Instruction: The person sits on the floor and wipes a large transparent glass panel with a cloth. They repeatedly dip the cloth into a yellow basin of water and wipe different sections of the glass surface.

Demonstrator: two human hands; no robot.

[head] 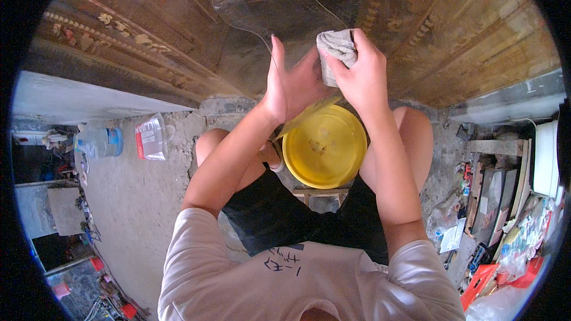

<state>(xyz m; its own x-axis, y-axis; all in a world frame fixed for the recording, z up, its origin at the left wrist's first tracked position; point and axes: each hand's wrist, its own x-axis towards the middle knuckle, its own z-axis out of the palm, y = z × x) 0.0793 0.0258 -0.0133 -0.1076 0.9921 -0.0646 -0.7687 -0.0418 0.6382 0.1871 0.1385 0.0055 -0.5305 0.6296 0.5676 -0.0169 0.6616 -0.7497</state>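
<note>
My right hand (pixel 366 69) grips a folded grey cloth (pixel 337 49), bunched between thumb and fingers. Left of it, my left hand (pixel 294 82) holds the wavy edge of a clear, shiny glass-like pane (pixel 250 4), its thumb pointing up. The fingers of that hand look blurred, seen through or against the pane. The pane's lower edge slants just over a round yellow plastic basin (pixel 324 147), which sits between my knees. Shallow water seems to lie in the basin, with a few dark marks on its bottom. How far the pane extends upward is hard to tell.
An ornate carved wooden panel (pixel 134 44) rises in front. On the concrete floor (pixel 134 205) at left stand a clear plastic jug (pixel 100 141) and a red-and-silver bag (pixel 151 138). At right are wooden frames (pixel 495 147), plastic bags (pixel 519 249) and a red bag (pixel 479 283).
</note>
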